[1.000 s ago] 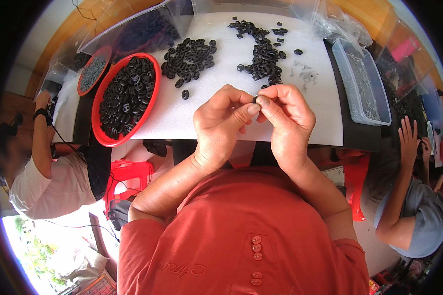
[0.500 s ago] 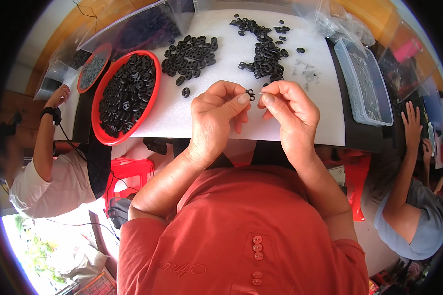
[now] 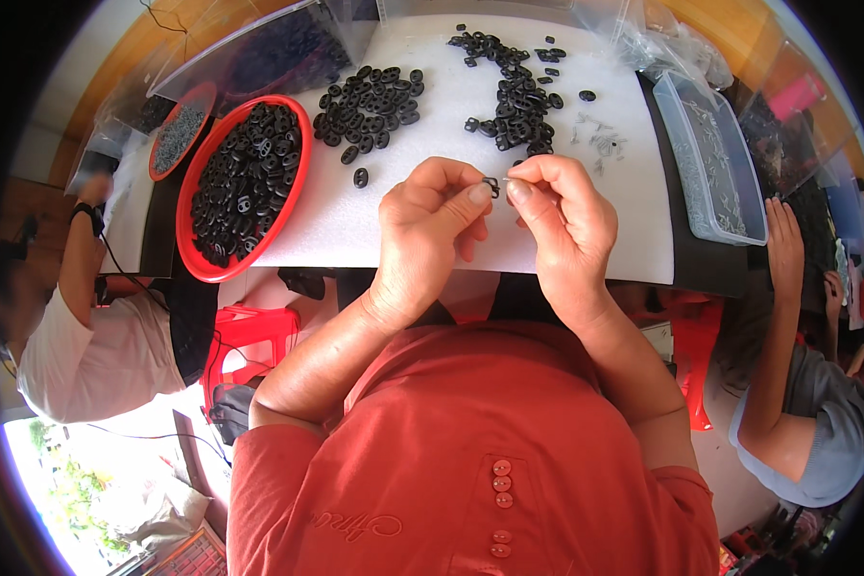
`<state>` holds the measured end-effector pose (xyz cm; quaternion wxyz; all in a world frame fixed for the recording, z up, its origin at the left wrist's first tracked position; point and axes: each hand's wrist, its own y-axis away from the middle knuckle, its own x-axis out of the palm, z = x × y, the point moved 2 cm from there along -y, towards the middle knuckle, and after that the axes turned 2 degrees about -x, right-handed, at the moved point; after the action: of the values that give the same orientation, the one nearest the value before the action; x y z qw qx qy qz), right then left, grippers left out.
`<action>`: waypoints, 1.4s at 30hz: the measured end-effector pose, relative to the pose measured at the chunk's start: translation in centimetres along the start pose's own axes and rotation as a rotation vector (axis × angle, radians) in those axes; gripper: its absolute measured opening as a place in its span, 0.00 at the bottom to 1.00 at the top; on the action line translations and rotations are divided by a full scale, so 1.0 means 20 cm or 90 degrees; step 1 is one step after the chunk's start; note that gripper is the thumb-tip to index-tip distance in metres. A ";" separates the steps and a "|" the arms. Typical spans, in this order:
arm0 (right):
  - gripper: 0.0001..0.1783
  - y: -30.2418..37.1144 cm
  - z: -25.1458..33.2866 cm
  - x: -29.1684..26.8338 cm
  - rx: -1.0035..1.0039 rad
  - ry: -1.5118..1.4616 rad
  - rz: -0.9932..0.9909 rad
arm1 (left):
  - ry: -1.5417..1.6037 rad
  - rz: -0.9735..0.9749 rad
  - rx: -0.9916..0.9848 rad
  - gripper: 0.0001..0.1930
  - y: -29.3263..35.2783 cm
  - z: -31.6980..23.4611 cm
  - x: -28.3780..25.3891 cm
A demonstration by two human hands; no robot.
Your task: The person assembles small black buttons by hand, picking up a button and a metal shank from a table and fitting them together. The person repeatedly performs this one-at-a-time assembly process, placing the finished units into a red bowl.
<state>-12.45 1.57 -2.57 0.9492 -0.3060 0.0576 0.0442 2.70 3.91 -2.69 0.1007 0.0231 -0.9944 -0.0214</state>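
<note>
My left hand pinches a small black two-hole plastic piece between thumb and forefinger, over the near part of the white sheet. Just to its right, my right hand is closed in a pinch on a tiny thin silvery pin. The two fingertips are close together but apart. Beyond my hands lies a pile of small black pieces. Left of it spreads a group of oval black two-hole pieces, one lying alone nearer me. Several small silvery metal parts are scattered right of the piles.
A red bowl full of black ovals stands on the left, a smaller bowl of grey parts behind it. At the right edge is a clear plastic tray with metal parts. Co-workers sit on both sides, a left arm and a right hand showing.
My hands have drawn slightly closer together, the black piece tilting a little. The co-workers' hands on both sides have shifted.
</note>
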 end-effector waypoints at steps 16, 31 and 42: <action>0.05 -0.04 -0.01 -0.05 -0.039 0.054 0.065 | -0.035 0.016 -0.001 0.07 -0.02 -0.01 -0.01; 0.08 -0.07 -0.01 -0.05 -0.142 0.130 0.127 | -0.096 0.040 0.011 0.04 -0.02 -0.02 0.00; 0.08 -0.07 -0.01 -0.05 -0.033 0.070 0.209 | -0.234 0.023 0.129 0.01 0.01 0.01 -0.01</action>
<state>-13.30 0.26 -1.72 0.9166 -0.3189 0.1572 0.1831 2.78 4.13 -2.87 -0.0848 0.0111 -0.9934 0.0769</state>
